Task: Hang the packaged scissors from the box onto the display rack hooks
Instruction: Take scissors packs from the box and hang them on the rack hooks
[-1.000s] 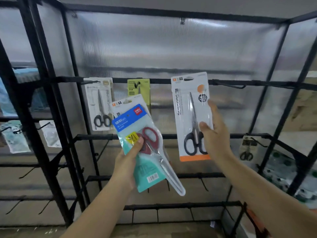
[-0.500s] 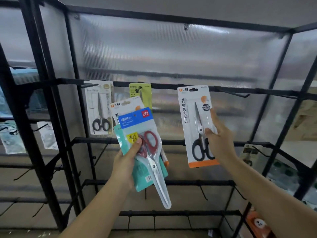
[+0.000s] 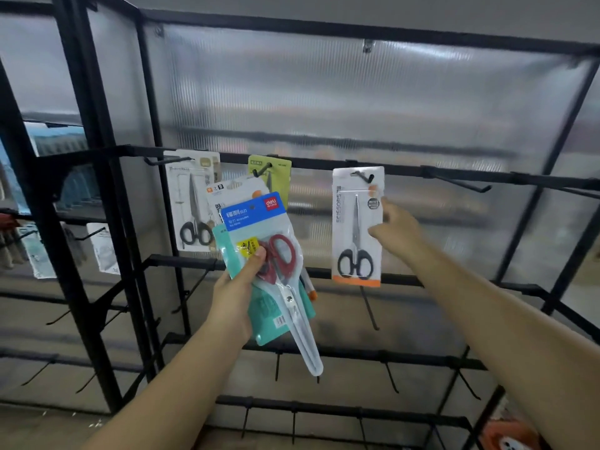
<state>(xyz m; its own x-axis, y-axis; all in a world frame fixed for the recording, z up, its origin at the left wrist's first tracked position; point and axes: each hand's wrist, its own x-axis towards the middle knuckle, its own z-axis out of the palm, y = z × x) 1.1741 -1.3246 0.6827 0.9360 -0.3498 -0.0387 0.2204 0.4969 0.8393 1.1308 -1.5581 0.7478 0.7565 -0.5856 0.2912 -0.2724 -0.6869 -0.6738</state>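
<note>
Three packs already hang from the top rail of the display rack: a white-carded pair at centre left, a yellow-green pack just right of it and half hidden, and an orange-trimmed white pack at centre, its slot over a hook.

The right hand sits just beside that pack's right edge, its fingers loosely spread and blurred; they seem to touch or barely clear the card, and nothing is pinched between them as far as I can tell.

The left hand grips a fanned stack of packs at centre, thumb pressed on the front one, a blue-headed sleeve with red-handled scissors. Behind it show a teal pack and a white card (so at least three remain in the hand).

So the task looks part done: three hung, this stack to go, and several bare hooks wait at right and on the lower rails. The box is not in view.
</note>
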